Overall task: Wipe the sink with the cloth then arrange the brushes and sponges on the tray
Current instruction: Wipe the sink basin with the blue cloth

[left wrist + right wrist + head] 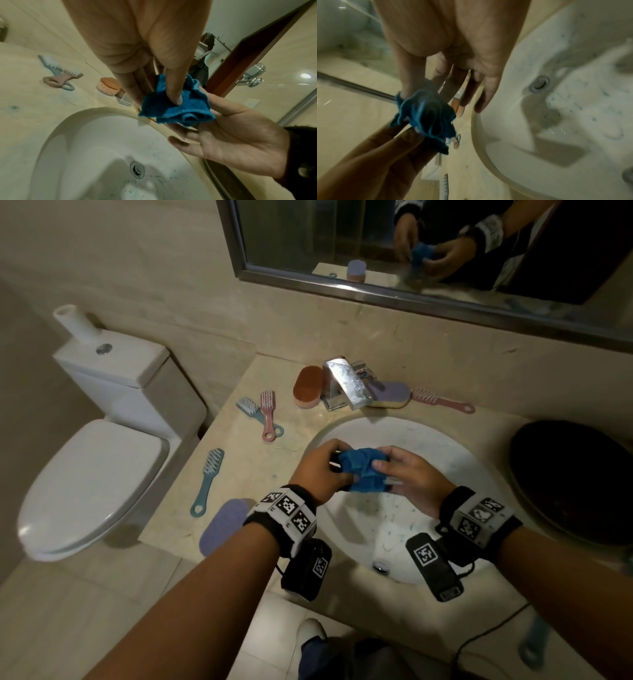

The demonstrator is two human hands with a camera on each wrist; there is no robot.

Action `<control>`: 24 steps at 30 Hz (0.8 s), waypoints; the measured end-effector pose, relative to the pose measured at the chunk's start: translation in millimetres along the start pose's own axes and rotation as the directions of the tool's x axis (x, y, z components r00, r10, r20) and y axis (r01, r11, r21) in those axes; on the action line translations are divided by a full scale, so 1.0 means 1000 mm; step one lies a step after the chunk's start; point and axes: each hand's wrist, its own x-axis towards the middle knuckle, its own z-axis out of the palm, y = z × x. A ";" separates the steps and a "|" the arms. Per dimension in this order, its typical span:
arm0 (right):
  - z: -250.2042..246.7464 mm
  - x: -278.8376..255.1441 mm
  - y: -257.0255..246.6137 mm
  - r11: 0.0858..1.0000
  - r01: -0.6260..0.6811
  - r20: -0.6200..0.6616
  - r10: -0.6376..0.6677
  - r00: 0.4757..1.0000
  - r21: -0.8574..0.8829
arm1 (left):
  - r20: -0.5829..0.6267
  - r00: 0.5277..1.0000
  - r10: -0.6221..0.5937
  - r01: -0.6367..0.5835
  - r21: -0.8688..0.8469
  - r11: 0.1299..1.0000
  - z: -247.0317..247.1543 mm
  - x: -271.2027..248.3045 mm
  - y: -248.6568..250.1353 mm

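Both hands, left hand (320, 465) and right hand (412, 474), pinch the bunched blue cloth (363, 470) between them above the white sink (455, 460)

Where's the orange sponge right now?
In the head view the orange sponge lies on the counter behind the sink, just left of the tap, right of the two crossed brushes.

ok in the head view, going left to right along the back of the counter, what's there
blue brush → pink brush → orange sponge → tap → purple sponge → long pink brush
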 end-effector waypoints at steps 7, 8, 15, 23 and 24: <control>-0.002 0.034 0.016 0.981 -0.105 0.097 0.090 0.991 0.164 | 0.013 0.999 -0.035 0.030 0.297 0.954 -0.004 0.020 -0.023; -0.002 0.042 0.019 0.991 -0.094 0.041 0.091 0.995 0.092 | 0.030 0.995 -0.096 0.078 0.377 0.923 -0.008 0.023 -0.030; -0.023 0.097 0.051 0.907 -0.136 -0.287 0.017 0.958 -0.399 | 0.086 0.927 -0.364 0.176 0.758 0.628 -0.031 0.041 -0.073; -0.019 0.153 0.101 0.629 -0.089 -0.254 -0.176 0.951 -0.772 | 0.116 0.908 -0.403 0.129 0.837 0.532 -0.029 0.062 -0.115; -0.014 0.157 0.112 0.591 -0.070 -0.202 -0.160 0.966 -0.803 | 0.126 0.902 -0.413 0.123 0.842 0.525 -0.030 0.063 -0.117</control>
